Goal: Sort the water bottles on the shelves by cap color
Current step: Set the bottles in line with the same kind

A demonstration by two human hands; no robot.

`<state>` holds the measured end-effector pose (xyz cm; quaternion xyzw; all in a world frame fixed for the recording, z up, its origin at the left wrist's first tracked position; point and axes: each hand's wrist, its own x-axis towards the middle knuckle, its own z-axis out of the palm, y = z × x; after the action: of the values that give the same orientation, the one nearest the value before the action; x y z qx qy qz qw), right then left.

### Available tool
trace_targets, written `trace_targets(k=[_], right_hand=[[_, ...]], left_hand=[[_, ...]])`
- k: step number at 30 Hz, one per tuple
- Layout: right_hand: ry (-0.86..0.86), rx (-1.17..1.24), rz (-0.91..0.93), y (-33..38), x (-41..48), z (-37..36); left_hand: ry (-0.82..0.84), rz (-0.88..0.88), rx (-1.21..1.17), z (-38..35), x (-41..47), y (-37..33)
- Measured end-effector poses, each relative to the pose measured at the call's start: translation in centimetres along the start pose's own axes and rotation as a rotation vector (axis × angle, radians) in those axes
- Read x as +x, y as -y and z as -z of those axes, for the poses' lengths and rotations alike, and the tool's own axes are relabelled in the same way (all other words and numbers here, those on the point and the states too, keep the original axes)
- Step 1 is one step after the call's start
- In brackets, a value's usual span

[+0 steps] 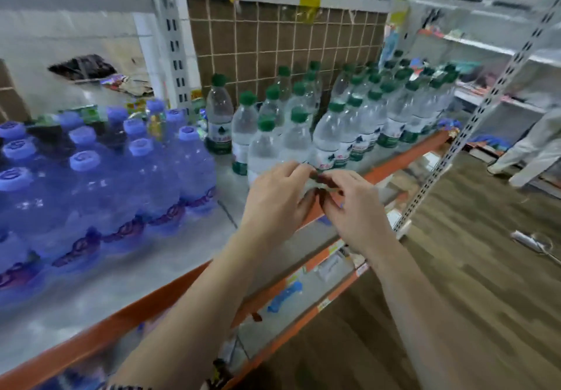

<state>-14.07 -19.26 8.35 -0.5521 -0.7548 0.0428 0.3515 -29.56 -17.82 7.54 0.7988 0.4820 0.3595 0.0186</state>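
Observation:
Clear bottles with green caps (375,95) stand in rows on the right half of the grey shelf (127,280). Blue-tinted bottles with blue caps (85,160) fill the left half, packed close together. My left hand (277,198) and my right hand (352,207) meet at the shelf's front edge. Their curled fingers close round the lower part of a front-row green-capped bottle (296,143). A strip of its green and red label shows between the fingertips. The bottle's base is hidden behind my hands.
An orange rail (100,332) edges the shelf, with lower shelves and price tags beneath it. A brown grid panel (288,40) backs the bottles. A slotted upright (449,161) stands at the right end. A person in white (534,146) stands on the wood floor beyond.

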Motion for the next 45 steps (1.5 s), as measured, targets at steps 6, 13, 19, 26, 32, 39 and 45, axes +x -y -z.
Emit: trace_targets(k=[6, 13, 19, 26, 32, 39, 45], right_hand=[[-0.134, -0.075, -0.016, -10.5, 6.4, 4.0], [-0.174, -0.121, -0.069, -23.2, 15.3, 9.5], [-0.177, -0.111, -0.095, -32.8, 22.2, 13.3], [-0.213, -0.072, 0.069, -42.4, 30.7, 16.5], [-0.06, -0.038, 0.242, -48.9, 38.9, 18.7], [0.159, -0.078, 0.364, -52.6, 48.5, 19.0], [0.314, -0.139, 0.371, -54.0, 54.6, 16.6]], left_hand=[[-0.046, -0.075, -0.005, -7.0, 11.1, -2.7], [-0.073, -0.129, 0.025, -16.1, 24.8, -6.3], [-0.082, -0.122, 0.079, -22.1, 34.4, -8.5], [-0.094, -0.039, 0.215, -27.2, 41.9, -9.9], [-0.126, 0.143, 0.327, -29.5, 47.1, -12.0], [-0.054, 0.216, 0.38, -29.5, 52.4, -13.1], [0.15, 0.225, 0.358, -29.8, 57.1, -10.5]])
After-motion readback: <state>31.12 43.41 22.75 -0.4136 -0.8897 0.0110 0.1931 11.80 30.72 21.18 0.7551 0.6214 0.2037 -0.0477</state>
